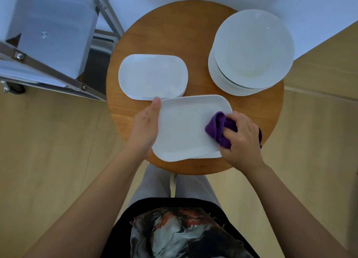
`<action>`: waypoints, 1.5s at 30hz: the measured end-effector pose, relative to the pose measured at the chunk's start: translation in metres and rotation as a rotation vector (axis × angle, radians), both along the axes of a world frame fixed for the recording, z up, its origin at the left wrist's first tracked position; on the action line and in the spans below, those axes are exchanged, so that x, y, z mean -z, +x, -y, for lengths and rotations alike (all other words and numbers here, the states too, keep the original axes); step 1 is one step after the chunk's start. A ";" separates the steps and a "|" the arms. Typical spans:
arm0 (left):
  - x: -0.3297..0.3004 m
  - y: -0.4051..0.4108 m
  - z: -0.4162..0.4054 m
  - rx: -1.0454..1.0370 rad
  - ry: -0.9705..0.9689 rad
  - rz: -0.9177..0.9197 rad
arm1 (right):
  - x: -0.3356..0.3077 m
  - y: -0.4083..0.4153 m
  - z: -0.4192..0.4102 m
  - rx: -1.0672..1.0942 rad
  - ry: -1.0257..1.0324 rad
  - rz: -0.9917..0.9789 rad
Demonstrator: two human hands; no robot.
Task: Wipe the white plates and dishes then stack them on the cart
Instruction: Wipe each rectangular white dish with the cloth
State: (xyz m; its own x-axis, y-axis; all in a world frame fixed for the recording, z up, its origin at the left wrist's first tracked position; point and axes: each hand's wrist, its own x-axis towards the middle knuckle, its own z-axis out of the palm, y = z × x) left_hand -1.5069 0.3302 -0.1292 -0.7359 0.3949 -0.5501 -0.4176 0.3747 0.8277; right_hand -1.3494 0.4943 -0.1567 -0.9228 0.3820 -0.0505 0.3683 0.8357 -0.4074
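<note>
A white rectangular dish [182, 126] is held over the near edge of the round wooden table [174, 35]. My left hand [145, 126] holds the dish by its left edge, thumb on the rim. My right hand [242, 137] grips a purple cloth [217, 128] and presses it on the dish's right side. A white napkin or second dish edge [209, 155] shows under its near right corner. Behind it lies a stack of white rectangular dishes [153, 75]. A tall stack of round white plates [251, 50] stands at the table's right.
A metal-framed cart [48, 35] with a pale shelf stands at the upper left, its caster [15, 88] on the wooden floor. A white wall runs behind the table. My legs are just under the table's near edge.
</note>
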 end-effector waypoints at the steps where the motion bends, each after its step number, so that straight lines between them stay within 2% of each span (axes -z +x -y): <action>1: 0.000 -0.002 0.001 0.022 -0.004 -0.004 | -0.001 -0.003 -0.002 0.042 -0.004 -0.001; 6: -0.002 0.007 -0.001 0.047 -0.076 -0.009 | -0.003 -0.031 0.015 0.393 -0.011 -0.062; 9: -0.005 0.011 -0.009 0.015 -0.072 -0.077 | -0.003 -0.048 0.042 0.576 -0.169 -0.028; 11: -0.007 0.014 -0.012 0.009 -0.067 -0.095 | -0.008 -0.056 0.057 0.607 -0.272 -0.032; 16: -0.008 0.016 -0.016 -0.004 -0.093 -0.145 | -0.023 -0.057 0.099 0.326 -0.238 -0.154; 21: -0.005 0.016 -0.012 -0.039 -0.139 0.013 | -0.026 -0.031 0.096 -0.072 -0.307 -0.149; 24: -0.007 0.014 -0.011 -0.082 -0.139 0.141 | -0.025 -0.020 0.091 -0.268 -0.149 -0.070; 27: -0.008 0.014 -0.018 -0.093 -0.203 0.231 | -0.026 -0.019 0.090 -0.266 0.021 -0.119; 30: -0.014 0.006 -0.024 -0.099 -0.170 0.290 | -0.033 -0.023 0.078 -0.243 0.017 -0.303; 32: -0.019 -0.004 -0.023 -0.024 -0.018 0.352 | -0.040 -0.028 0.067 -0.110 -0.141 -0.402; 34: -0.018 -0.007 -0.023 0.050 0.010 0.333 | -0.051 -0.032 0.058 0.232 -0.412 -0.446; 37: 0.006 0.006 -0.015 0.043 -0.201 0.193 | -0.061 -0.040 0.050 0.802 -1.116 -0.542; 38: 0.013 0.014 -0.010 0.001 -0.209 0.243 | -0.059 -0.039 0.046 0.930 -1.326 -0.588; 40: 0.029 0.030 0.002 -0.082 -0.013 0.538 | -0.052 -0.037 0.038 1.070 -1.623 -0.621; 42: 0.037 0.041 0.011 -0.211 0.331 0.843 | -0.047 -0.032 0.035 1.087 -1.788 -0.586; 43: 0.039 0.043 0.013 -0.275 0.451 0.934 | -0.045 -0.029 0.035 1.078 -1.835 -0.554; 45: 0.043 0.043 0.014 -0.322 0.574 0.958 | -0.041 -0.022 0.032 1.059 -1.851 -0.463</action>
